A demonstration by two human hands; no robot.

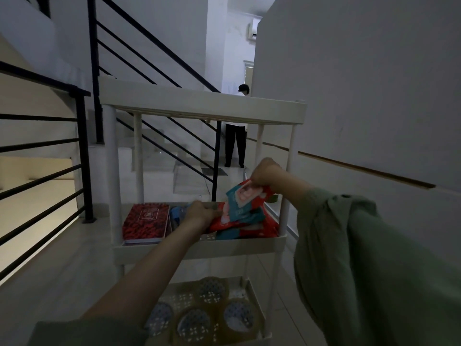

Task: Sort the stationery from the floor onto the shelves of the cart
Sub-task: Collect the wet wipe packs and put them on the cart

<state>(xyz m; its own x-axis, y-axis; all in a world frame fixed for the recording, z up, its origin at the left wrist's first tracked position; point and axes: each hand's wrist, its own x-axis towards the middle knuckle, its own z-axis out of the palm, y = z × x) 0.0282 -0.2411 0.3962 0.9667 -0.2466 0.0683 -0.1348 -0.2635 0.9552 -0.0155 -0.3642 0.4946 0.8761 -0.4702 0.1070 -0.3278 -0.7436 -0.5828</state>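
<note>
A white three-tier cart [199, 247] stands in front of me. On its middle shelf lies a red patterned spiral notebook [146, 222] at the left and a pile of red-and-teal packets [245, 227] at the right. My right hand [265, 172] pinches one red-and-teal packet [245, 196] by its top edge, just above the pile. Beside the notebook, my left hand [199, 214] reaches into the shelf and grips the pile's left edge. A blue item [177, 213] lies partly hidden behind that hand. Several rolls of brown tape [210, 312] fill the bottom shelf.
The cart's top shelf [202, 106] sits at eye level. A black stair railing [45, 151] runs along the left. A grey wall [361, 96] closes the right side. Another person [235, 136] stands down the corridor behind the cart.
</note>
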